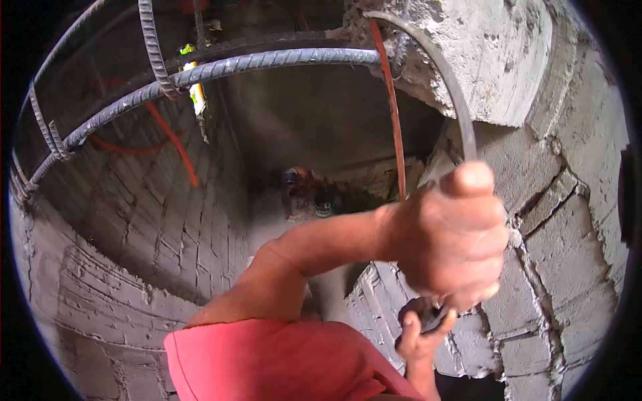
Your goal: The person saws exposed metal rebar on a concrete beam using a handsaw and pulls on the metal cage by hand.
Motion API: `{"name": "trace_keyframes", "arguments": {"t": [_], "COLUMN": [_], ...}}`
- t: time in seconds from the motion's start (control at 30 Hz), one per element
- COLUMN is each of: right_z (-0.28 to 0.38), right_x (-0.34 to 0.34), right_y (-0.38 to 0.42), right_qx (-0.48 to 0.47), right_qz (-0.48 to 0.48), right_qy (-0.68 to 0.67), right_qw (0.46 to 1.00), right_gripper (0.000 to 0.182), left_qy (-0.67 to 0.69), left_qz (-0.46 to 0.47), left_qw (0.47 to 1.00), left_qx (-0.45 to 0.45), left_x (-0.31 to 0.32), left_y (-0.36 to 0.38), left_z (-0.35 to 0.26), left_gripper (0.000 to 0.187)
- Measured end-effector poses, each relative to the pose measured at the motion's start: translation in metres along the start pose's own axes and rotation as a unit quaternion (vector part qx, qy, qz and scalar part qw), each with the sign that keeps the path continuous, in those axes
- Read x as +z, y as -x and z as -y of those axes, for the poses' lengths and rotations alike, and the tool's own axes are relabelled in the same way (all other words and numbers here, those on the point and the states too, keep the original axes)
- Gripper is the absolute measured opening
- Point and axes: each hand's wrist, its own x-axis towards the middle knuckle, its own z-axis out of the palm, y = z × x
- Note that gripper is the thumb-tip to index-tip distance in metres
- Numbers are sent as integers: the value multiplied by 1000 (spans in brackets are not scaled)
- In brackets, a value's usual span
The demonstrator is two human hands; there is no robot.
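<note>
My left hand (458, 234) is closed in a fist around the curved metal frame of a hacksaw (445, 70). Its reddish-brown blade (391, 100) runs from the frame's far tip down behind my wrist. Near its far end, the blade crosses a thick ribbed rebar (281, 59) close to the concrete block. Below the fist, my right hand (424, 337) has its thumb and fingers closed around a dark part, apparently the hacksaw's handle end; the fist partly hides it. My left arm reaches across from a pink sleeve (267, 361).
A rough concrete block (488, 53) juts out at the upper right. Grey block walls (562, 267) curve around both sides. More rebar (155, 47) crosses at upper left, near an orange-red strip (174, 144). Blurred small items (304, 194) lie deep below.
</note>
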Motion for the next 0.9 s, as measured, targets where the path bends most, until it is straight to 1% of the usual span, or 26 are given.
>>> {"name": "trace_keyframes", "arguments": {"t": [0.03,0.07,0.13,0.17,0.23,0.27,0.3,0.33,0.4,0.43,0.47,0.5,0.53,0.57,0.6,0.63,0.67,0.7,0.73,0.8,0.87,0.9], "right_z": [-8,-9,-10,-11,-16,-9,-1,-11,23,-6,-23,-20,-16,-10,-15,-15,-13,-5,-13,-14,-7,-10], "right_x": [10,17,23,22,20,15,5,4,-4,11,33,35,31,27,33,36,35,31,19,29,37,41], "right_y": [27,11,-32,-37,-48,-38,-15,13,-14,43,29,-4,-34,-48,-39,-23,-5,6,37,47,-22,-35], "right_qx": [28,31,108,108,59,55,140,112,60,145,99,109,113,74,89,129,167,175,182,185,227,151], "right_qz": [-7,-13,-12,-11,-7,2,35,7,79,60,-55,-36,-19,-19,-16,-28,-36,-55,11,-17,-65,-80], "right_qy": [-62,-62,-48,-49,-52,-50,23,-49,52,-97,-147,-120,-89,-30,-78,-103,-127,-193,-135,-155,-198,-214], "right_qw": [998,997,993,993,997,997,989,993,994,983,983,986,989,997,993,986,977,964,974,970,951,962], "right_gripper": [82,82,81,81,82,83,88,92,94,92,90,89,88,87,87,87,88,87,88,89,89,87], "left_qy": [0,1,-35,-7,-15,-14,15,-5,43,28,-1,4,-18,-14,-4,-1,2,2,37,45,1,-2], "left_qz": [-37,-73,-49,-44,-54,-63,-86,-87,-15,-34,-53,-102,-6,-20,-29,-24,-52,-83,-17,-27,-72,-51], "left_qw": [999,997,995,995,995,996,995,995,999,999,998,991,997,997,997,997,998,996,999,999,993,995], "left_qx": [9,19,81,89,88,64,40,56,10,20,38,83,72,73,70,67,47,39,-9,10,88,83], "left_x": [3,5,-9,-16,-15,-11,7,14,3,3,3,8,-14,-18,-17,-9,3,10,2,1,4,-3], "left_y": [0,-5,-27,-37,-41,-34,-15,-2,11,8,-2,-12,-31,-34,-33,-25,-12,-1,8,8,-11,-25], "left_z": [4,14,64,77,76,65,45,22,-4,2,22,49,64,65,64,56,38,24,2,5,47,66], "left_gripper": [36,36,36,33,31,29,27,28,29,31,32,34,34,33,32,32,31,31,29,28,31,33]}}
